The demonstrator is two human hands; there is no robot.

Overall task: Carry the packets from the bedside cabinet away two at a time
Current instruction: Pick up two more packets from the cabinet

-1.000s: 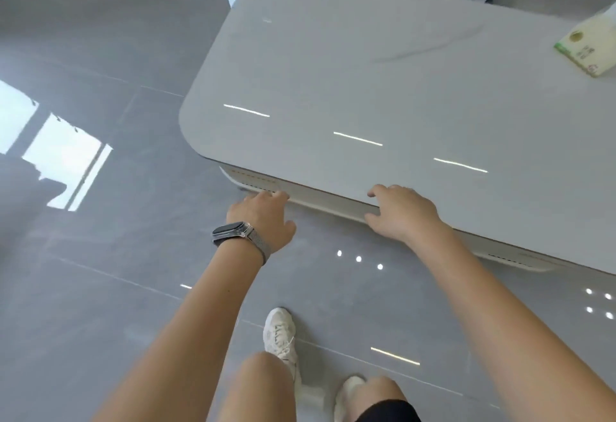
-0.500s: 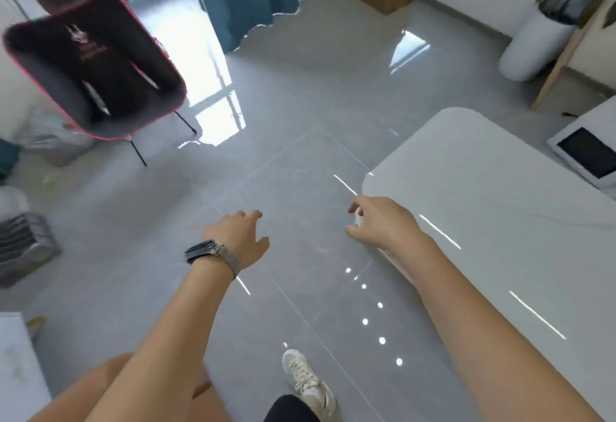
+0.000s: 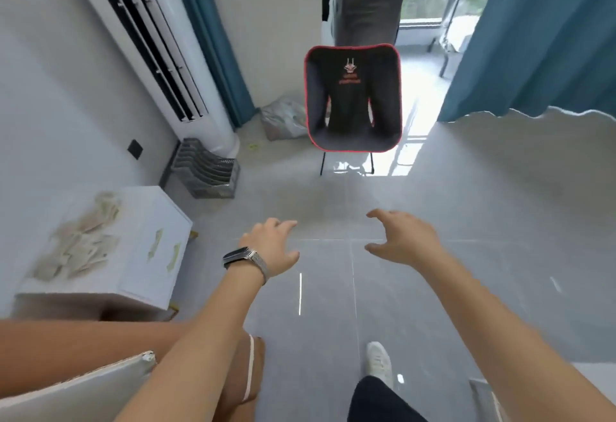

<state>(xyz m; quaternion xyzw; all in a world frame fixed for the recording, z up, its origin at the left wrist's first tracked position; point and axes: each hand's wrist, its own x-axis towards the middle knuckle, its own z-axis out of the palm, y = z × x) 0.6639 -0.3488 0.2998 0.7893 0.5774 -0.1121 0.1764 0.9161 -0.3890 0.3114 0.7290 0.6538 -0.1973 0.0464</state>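
Packets [image 3: 80, 241] on bedside cabinet [image 3: 146, 275], well left of both empty hands.

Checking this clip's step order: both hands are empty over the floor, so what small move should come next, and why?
Probably a turn left toward the white bedside cabinet, reaching for the pile of packets on its top. The left hand and right hand both hover open over the grey floor, holding nothing, and many packets remain on the cabinet, so another pair is likely due.

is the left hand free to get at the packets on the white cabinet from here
Probably yes. The left hand is open and holds nothing, and the packets lie exposed on top of the white cabinet off to its left, with nothing between them that I can see.
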